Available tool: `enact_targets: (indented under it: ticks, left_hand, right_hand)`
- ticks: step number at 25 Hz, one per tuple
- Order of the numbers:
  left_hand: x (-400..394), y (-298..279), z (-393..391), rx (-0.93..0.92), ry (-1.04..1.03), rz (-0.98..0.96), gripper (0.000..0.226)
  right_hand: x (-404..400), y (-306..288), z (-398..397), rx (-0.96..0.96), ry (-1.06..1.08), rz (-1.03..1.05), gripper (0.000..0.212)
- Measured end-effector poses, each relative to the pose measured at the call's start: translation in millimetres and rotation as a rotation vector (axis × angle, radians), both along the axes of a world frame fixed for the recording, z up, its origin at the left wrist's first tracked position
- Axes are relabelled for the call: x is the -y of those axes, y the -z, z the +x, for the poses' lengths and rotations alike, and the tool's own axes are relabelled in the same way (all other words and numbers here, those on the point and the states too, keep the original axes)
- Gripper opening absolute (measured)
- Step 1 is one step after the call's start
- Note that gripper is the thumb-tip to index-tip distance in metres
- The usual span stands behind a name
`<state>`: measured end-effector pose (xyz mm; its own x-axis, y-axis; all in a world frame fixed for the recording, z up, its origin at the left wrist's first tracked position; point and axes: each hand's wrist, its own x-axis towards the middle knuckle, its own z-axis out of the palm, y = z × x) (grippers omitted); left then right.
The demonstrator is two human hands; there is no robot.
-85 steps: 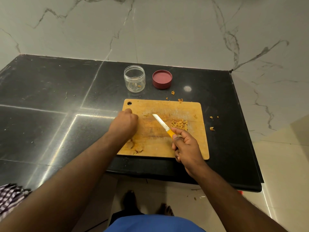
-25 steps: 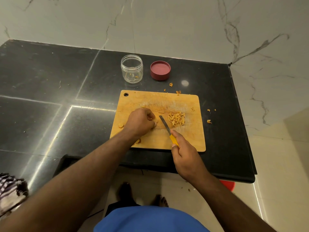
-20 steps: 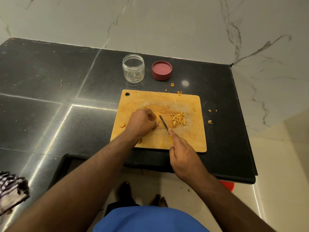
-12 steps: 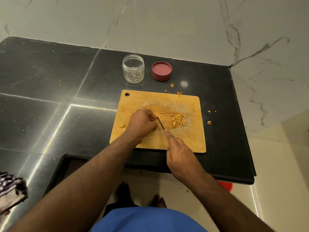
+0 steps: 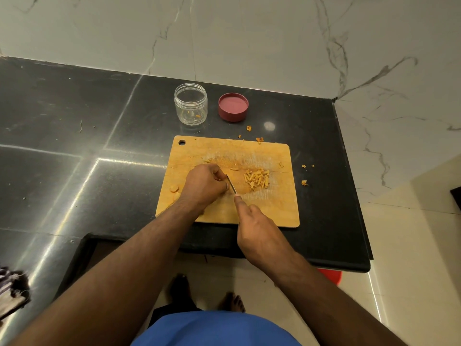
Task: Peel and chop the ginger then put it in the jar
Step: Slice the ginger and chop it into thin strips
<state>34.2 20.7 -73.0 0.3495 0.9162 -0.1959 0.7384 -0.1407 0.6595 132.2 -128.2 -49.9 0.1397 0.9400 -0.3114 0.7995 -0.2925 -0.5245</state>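
A wooden cutting board (image 5: 274, 208) lies on the black counter. My left hand (image 5: 203, 184) is curled over a piece of ginger on the board, and the ginger itself is hidden under my fingers. My right hand (image 5: 257, 231) grips the knife (image 5: 231, 184), index finger along its back, with the blade right beside my left fingertips. A pile of chopped ginger sticks (image 5: 257, 178) sits just right of the blade. Ginger slices (image 5: 174, 189) lie near the board's left edge. Behind the board stands the open clear jar (image 5: 190, 103) with a few bits inside.
The jar's red lid (image 5: 233, 106) lies upside down next to it. Ginger scraps (image 5: 304, 182) are scattered on the counter right of and behind the board. The counter edge drops off at the front and right. A checked cloth (image 5: 11, 290) shows at far left.
My left hand moved from the board's left side to the middle and settled over the ginger. My right hand brought the knife blade left, up against my left fingers.
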Motion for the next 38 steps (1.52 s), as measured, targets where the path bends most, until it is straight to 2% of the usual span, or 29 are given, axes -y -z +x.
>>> enact_targets:
  ticks: [8, 11, 14, 16, 21, 34, 38]
  left_hand:
    - [1.2, -0.1, -0.7, 0.007, -0.02, -0.01, 0.014]
    - [2.0, 0.4, -1.0, 0.01, -0.013, -0.009, 0.019]
    - [1.1, 0.9, -2.9, 0.003, 0.003, -0.007, 0.024]
    - [0.5, 1.7, -4.7, 0.006, 0.008, -0.002, 0.026]
    - [1.9, 2.1, -4.8, 0.011, 0.014, 0.021, 0.023]
    - [0.6, 2.4, -2.3, 0.017, -0.003, 0.005, 0.013]
    - [0.5, 1.6, -2.0, 0.017, -0.015, 0.0, 0.01]
  right_hand:
    - [31.5, 7.0, 2.9, 0.026, 0.012, 0.049, 0.059]
    - [36.6, 8.1, 9.4, 0.09, 0.036, 0.134, 0.058]
    - [34.1, 7.0, 7.7, 0.005, 0.062, 0.22, 0.055]
    - [30.2, 6.0, 5.9, -0.055, 0.086, 0.207, 0.055]
    - [22.7, 9.8, 7.8, -0.067, 0.04, 0.223, 0.055]
    - [-2.2, 6.2, 7.8, -0.019, -0.044, 0.076, 0.058]
    - [16.2, 7.3, 6.4, -0.007, -0.023, 0.094, 0.058]
